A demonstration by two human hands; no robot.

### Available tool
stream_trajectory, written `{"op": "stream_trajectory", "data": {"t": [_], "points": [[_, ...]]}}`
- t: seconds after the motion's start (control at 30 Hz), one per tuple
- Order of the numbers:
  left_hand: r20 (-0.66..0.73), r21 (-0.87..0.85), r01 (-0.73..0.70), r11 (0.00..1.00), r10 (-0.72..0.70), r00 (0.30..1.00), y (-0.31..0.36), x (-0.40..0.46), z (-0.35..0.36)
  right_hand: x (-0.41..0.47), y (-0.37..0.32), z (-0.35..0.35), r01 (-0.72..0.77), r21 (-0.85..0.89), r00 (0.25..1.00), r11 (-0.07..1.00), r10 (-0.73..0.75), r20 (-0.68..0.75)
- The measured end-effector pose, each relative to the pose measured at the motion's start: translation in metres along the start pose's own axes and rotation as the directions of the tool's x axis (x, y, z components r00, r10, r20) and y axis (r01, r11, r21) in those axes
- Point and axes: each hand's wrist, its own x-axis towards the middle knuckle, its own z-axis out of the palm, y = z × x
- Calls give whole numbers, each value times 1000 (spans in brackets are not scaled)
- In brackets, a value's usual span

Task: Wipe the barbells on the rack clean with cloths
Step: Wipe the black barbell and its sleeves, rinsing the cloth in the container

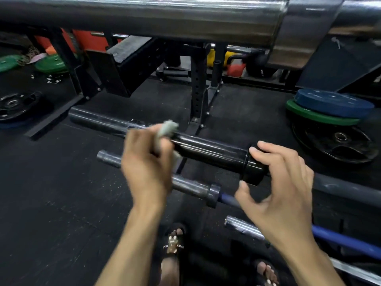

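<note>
A thick chrome barbell sleeve (144, 15) fills the top of the view, very close to the camera. Below it, dark rubber flooring (51, 203) carries a black rack frame (196, 96) and stacked weight plates (329, 112) towards its right edge. Several barbells lie one below another, ends pointing left: a black sleeve (208, 151) at hand height, a chrome sleeve with a blue shaft (193, 187) beneath, and another chrome end (243, 225) lower still.

The left hand (146, 168) has its fingers curled round a pale grey-green cloth (167, 131), pressed against the black sleeve about midway along its visible length; the hand is blurred. The right hand (282, 182) curves loosely around the collar (252, 172) of the same bar, fingers arched over and thumb beneath. Whether it actually touches the collar I cannot tell; it looks spread rather than clamped.

Risks, as I judge them: with so loose a steadying hand, the sleeve may spin under the cloth, so grime is smeared instead of lifted. A fast stroke could slip off the sleeve and knock knuckles on the bar below. Sandalled feet (174, 244) stand directly beneath, exposed should a bar roll off.
</note>
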Motion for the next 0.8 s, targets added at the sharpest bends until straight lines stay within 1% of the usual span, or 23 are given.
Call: {"op": "stream_trajectory", "data": {"t": [0.03, 0.07, 0.13, 0.2, 0.23, 0.27, 0.3, 0.33, 0.4, 0.43, 0.47, 0.5, 0.53, 0.6, 0.63, 0.67, 0.7, 0.77, 0.8], "points": [[-40, 18, 64, 998, -64, 997, -3, 4, -1, 0, 0, 0, 5, -4, 1000, 1000, -5, -5], [-20, 27, 82, 996, -82, 996, 3, 0, 1, 0, 0, 1, 9, -9, 1000, 1000, -9, -11], [146, -22, -18, 1000, 21, 989, 34, -27, 13, 0, -2, 3, 11, -14, 1000, 1000, -11, -20], [339, -101, -140, 985, 167, 926, 66, -57, 23, 2, -1, 4, 5, 1, 999, 1000, -5, -35], [398, -122, -188, 975, 221, 890, 74, -63, 23, 2, -1, 4, 3, 13, 999, 1000, -2, -41], [416, -127, -221, 967, 254, 873, 72, -60, 21, 2, -1, 3, 7, 23, 999, 1000, -6, -41], [398, -112, -231, 966, 257, 881, 61, -51, 19, 2, -1, 2, 13, 34, 999, 999, -12, -37], [347, -81, -215, 973, 230, 909, 46, -39, 14, 1, 0, 0, 17, 48, 999, 999, -15, -29], [177, 34, -126, 991, 118, 977, 18, -16, 0, 0, 1, -2, 20, 67, 1000, 998, -19, -16], [109, 79, -67, 995, 58, 992, 11, -10, -5, -1, 0, -2, 22, 70, 1000, 997, -21, -17], [77, 97, -21, 995, 14, 997, 10, -11, -5, -1, 0, -2, 25, 73, 999, 997, -23, -22], [94, 81, -4, 997, -4, 996, 17, -16, -2, -1, 0, -1, 25, 75, 999, 997, -23, -29], [150, 38, -15, 999, 9, 989, 27, -24, 3, -1, -1, 0, 23, 76, 999, 997, -20, -35], [267, -50, -85, 995, 95, 959, 46, -39, 9, 0, -1, 0, 17, 74, 999, 997, -14, -41], [307, -84, -95, 992, 116, 945, 51, -43, 10, 1, 0, 0, 13, 74, 999, 997, -10, -39], [325, -128, -56, 990, 95, 941, 53, -44, 10, 1, 0, -1, 10, 74, 999, 997, -7, -35], [335, -189, 26, 982, 40, 941, 53, -43, 9, 1, 0, -1, 7, 74, 999, 997, -4, -32], [349, -327, 198, 924, -77, 934, 54, -39, 6, 1, 1, -1, -1, 70, 1000, 998, 3, -24], [352, -372, 246, 895, -109, 929, 56, -38, 6, 1, 0, -1, -5, 67, 1000, 998, 6, -23]]}}
